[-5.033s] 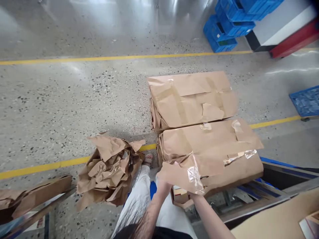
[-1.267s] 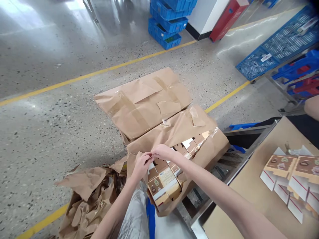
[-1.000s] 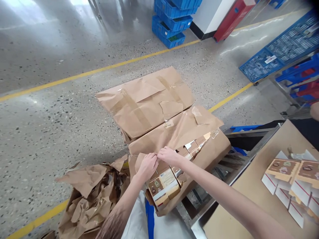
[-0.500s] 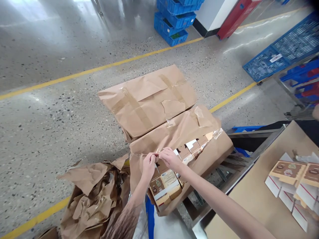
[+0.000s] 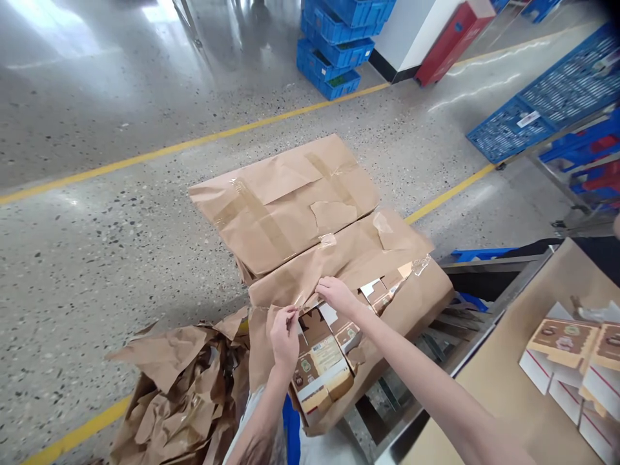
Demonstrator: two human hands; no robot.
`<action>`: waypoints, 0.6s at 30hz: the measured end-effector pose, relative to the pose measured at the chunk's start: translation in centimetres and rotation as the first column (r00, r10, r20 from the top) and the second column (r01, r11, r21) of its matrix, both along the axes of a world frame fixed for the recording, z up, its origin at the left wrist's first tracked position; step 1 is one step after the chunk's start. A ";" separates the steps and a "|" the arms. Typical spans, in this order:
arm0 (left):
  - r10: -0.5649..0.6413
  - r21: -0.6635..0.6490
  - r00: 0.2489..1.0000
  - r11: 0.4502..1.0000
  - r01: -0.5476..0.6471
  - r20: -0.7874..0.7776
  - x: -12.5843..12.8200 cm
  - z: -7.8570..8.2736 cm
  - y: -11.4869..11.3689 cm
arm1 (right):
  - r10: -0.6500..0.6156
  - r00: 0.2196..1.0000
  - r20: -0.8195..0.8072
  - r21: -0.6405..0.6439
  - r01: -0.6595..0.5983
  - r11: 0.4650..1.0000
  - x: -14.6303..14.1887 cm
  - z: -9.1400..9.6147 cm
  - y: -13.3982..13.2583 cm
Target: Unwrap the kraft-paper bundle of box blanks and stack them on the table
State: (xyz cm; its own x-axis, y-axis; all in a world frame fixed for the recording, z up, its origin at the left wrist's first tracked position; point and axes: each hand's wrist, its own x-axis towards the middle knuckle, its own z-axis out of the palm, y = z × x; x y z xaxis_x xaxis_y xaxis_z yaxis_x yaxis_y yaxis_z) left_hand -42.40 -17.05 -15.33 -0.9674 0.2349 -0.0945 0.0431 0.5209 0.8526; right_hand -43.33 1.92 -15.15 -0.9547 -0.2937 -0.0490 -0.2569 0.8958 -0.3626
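Note:
A parcel in brown wrapping paper [image 5: 353, 255] lies in front of me, its top torn along the near side. Through the tear show flat printed cartons [image 5: 322, 361], brown, cream and white. My left hand [image 5: 285, 336] pinches the paper's torn edge at the left end of the opening. To its right, my right hand [image 5: 336, 296] is closed on the same paper flap, which is pulled into creases between the hands. Clear tape [image 5: 422, 263] clings to the paper at the right. Directly behind lies a second wrapped parcel [image 5: 285, 200], taped over.
Crumpled brown paper [image 5: 179, 394] fills a container at lower left. A cardboard-lined surface [image 5: 465, 400] on the right bears several cartons [image 5: 562, 336]. Blue crates [image 5: 334, 51] are stacked at the back, near a red object [image 5: 455, 42]. Yellow lines [image 5: 194, 143] cross the speckled floor.
My hands have moved apart, the left slightly down and the right up and away. The paper flap is lifted further back, so more of the cartons shows.

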 end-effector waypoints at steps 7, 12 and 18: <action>0.131 -0.034 0.991 0.991 -0.132 -0.034 1.2 0.9 -1.0 | -0.603 0.746 -0.283 -0.069 0.612 0.788 -6.3 7.4 12.5; -0.062 -0.250 0.990 0.968 0.028 -0.128 0.9 0.3 1.7 | -0.556 0.758 -0.342 -0.033 0.582 0.813 -10.4 11.0 16.1; -0.245 -0.455 0.959 0.876 0.157 -0.141 -1.4 -1.1 5.8 | 0.171 0.971 -0.168 0.174 -0.142 0.975 -5.5 5.9 4.5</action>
